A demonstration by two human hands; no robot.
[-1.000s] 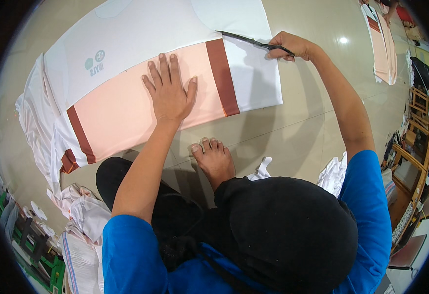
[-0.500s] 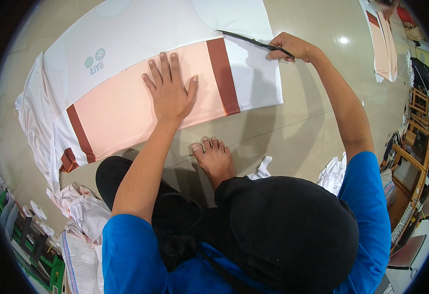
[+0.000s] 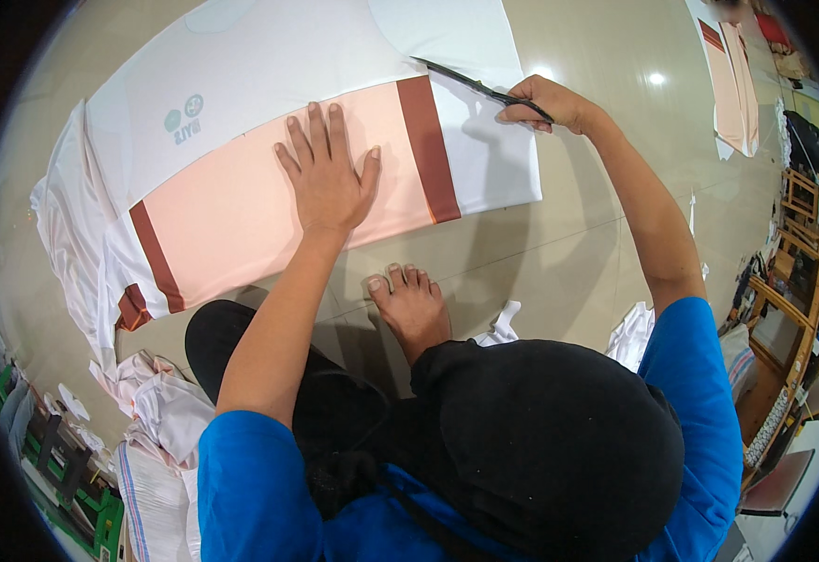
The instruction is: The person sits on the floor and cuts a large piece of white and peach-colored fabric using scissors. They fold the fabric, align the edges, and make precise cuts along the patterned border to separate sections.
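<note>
A large white fabric sheet (image 3: 269,84) lies spread on the floor, with a printed emblem on its left part. Along its near side runs a peach panel (image 3: 231,197) with a brown band at each end. My left hand (image 3: 327,183) rests flat on the peach panel, fingers spread. On the right, my right hand (image 3: 545,103) grips black scissors (image 3: 465,80) by the handles. The blades point left over the white fabric, their tip a little above the top of the right brown band (image 3: 428,145). Whether the blades touch the cloth I cannot tell.
My bare foot (image 3: 414,309) is on the tiled floor near the fabric. Crumpled white and pale pink cloth (image 3: 161,403) is heaped at the lower left. Small white scraps (image 3: 501,323) lie near my head covering. Peach fabric (image 3: 732,89) and wooden frames (image 3: 798,225) are at the right.
My right hand and the scissor handles have shifted slightly left and down, while the tip stays almost in place. My left hand remains flat on the panel.
</note>
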